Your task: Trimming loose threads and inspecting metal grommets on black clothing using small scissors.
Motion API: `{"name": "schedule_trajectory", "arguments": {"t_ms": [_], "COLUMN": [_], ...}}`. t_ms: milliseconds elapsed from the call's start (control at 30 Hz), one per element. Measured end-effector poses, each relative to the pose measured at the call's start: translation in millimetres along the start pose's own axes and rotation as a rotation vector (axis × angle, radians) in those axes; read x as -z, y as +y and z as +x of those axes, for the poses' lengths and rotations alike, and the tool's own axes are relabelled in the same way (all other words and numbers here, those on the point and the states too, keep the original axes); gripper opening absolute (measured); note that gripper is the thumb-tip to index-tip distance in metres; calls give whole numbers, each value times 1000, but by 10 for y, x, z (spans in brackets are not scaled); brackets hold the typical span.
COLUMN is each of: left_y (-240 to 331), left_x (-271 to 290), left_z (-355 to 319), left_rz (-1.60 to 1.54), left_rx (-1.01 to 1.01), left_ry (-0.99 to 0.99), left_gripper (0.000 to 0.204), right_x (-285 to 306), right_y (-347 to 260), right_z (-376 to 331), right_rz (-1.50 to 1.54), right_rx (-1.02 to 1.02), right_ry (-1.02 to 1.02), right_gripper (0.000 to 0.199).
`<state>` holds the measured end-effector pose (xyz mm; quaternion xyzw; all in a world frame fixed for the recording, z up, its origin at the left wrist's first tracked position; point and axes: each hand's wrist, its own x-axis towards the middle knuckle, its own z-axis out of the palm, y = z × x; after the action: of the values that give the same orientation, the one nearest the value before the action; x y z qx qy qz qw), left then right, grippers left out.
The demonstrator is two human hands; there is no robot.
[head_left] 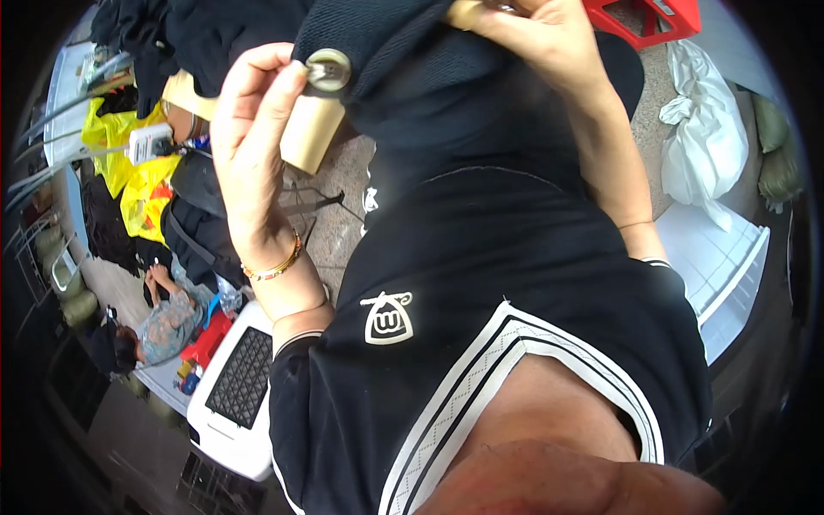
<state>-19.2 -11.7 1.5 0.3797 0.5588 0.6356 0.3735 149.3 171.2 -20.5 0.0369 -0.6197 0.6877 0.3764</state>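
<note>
Daylight fills the scene, bright and even, with no hard shadows anywhere. The white bag (pixel 705 129) at upper right and the pale slatted tray (pixel 719 257) below it are nearly washed out. The black shirt (pixel 515 283) swallows light, so its folds barely show, though its white stripes stay crisp. The left hand (pixel 249 146) is sharply lit and in focus, while the skin at the bottom edge sits too close and looks soft. The fisheye bends everything toward the rim, and the corners fall to black.

Black mesh garment (pixel 403 51) raised, draped over tan wooden hanger (pixel 311 129).
</note>
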Motion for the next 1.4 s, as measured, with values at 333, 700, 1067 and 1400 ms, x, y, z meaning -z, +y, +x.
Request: {"name": "schedule_trajectory", "arguments": {"t_ms": [333,700,1067,1400], "left_y": [256,-284,-438,-445], "left_x": [-358,-295,-378,-483], "left_z": [392,514,492,450], "left_rz": [5,567,499,396], "left_rx": [-53,-437,-454,-444], "left_ry": [-143,-274,-35,84], "left_gripper": [27,31,18,15], "right_x": [557,686,324,281], "right_y": [-558,64,-263,-51], "right_z": [-256,-511,-310,-130], "right_rz": [-471,-494,-782,-906], "right_rx": [-417,-494,14,388], "right_ry": [313,257,181,-107], "right_gripper": [8,11,35,31]}}
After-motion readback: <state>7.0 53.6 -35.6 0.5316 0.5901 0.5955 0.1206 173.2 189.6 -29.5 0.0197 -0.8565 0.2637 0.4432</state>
